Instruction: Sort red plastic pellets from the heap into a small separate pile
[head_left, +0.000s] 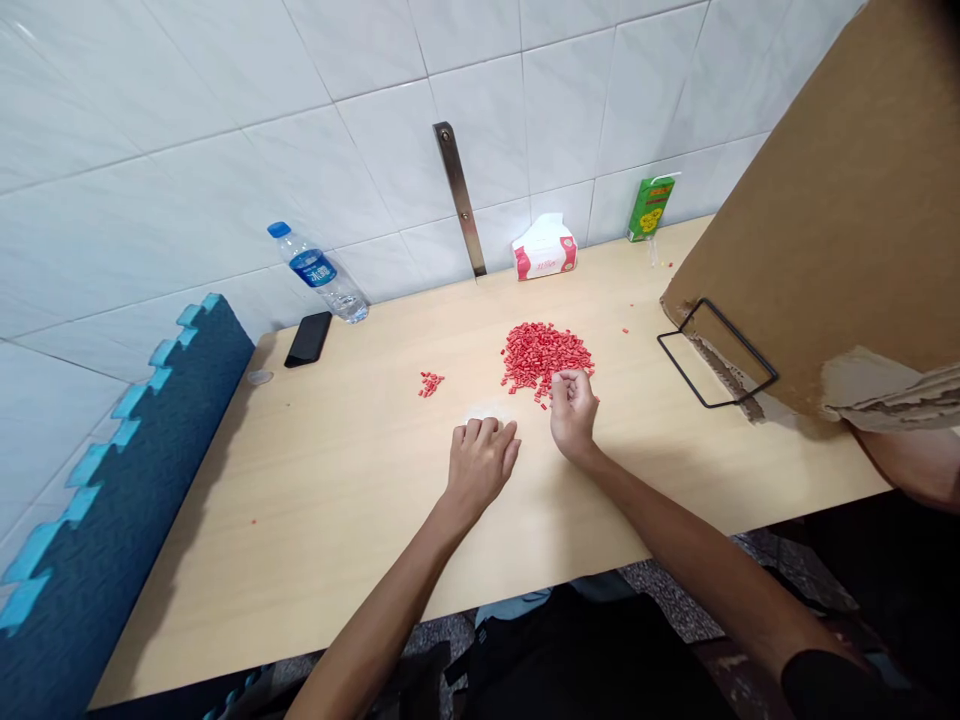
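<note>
Small red pieces, short and tube-like, lie in a large pile (pixel 546 350) on the table. A smaller cluster of the same red pieces (pixel 430 384) sits to its left. My right hand (pixel 574 415) is closed at the near edge of the large pile, thumb and fingers together; whatever it pinches is too small to make out. To the left of it, my left hand (pixel 484 460) rests low on the table with its fingers curled. Just beyond those fingers is a pale, see-through patch (pixel 486 411), partly covered; its kind is unclear.
Along the wall stand a water bottle (pixel 319 272), a tissue pack (pixel 546 250) and a green drink carton (pixel 650 208). A black phone (pixel 308 339) lies at left. Blue foam mat (pixel 142 480) borders the left side. At right are a large cardboard sheet (pixel 817 220), a black wire frame (pixel 720 355) and another person's arm (pixel 911 465).
</note>
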